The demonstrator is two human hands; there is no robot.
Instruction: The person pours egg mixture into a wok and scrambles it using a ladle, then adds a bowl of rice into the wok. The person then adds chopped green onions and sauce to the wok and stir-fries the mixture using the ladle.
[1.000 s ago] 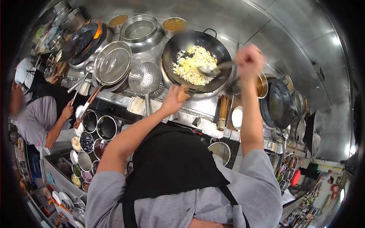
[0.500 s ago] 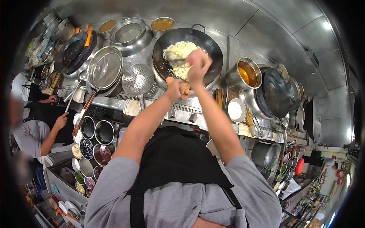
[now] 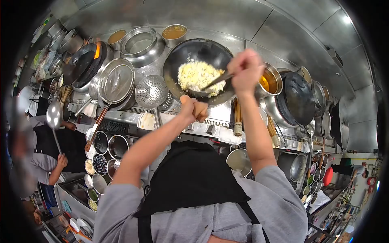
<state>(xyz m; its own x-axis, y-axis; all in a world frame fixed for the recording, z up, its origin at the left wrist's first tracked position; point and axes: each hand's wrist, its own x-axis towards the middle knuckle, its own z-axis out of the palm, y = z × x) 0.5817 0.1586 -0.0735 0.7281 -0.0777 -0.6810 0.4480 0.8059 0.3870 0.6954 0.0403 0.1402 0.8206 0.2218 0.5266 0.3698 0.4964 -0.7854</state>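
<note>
Gripping ladle (image 3: 217, 80) in right hand (image 3: 246, 73), clamping cloth (image 3: 201, 109) at wok (image 3: 173, 60) rim with left hand (image 3: 189, 107); could spill fried rice (image 3: 197, 74) if scooping too hard.

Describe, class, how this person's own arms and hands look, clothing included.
Short, plain grey sleeves leave both forearms bare. The left hand and right hand are ungloved, with no watch or bracelet visible. Blur makes rings impossible to judge.

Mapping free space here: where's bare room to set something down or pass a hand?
Bare steel shows between the wok, perforated ladle and round steel pot. Crowded: right of the wok, by the right hand, amber-liquid pot and brushes.
</note>
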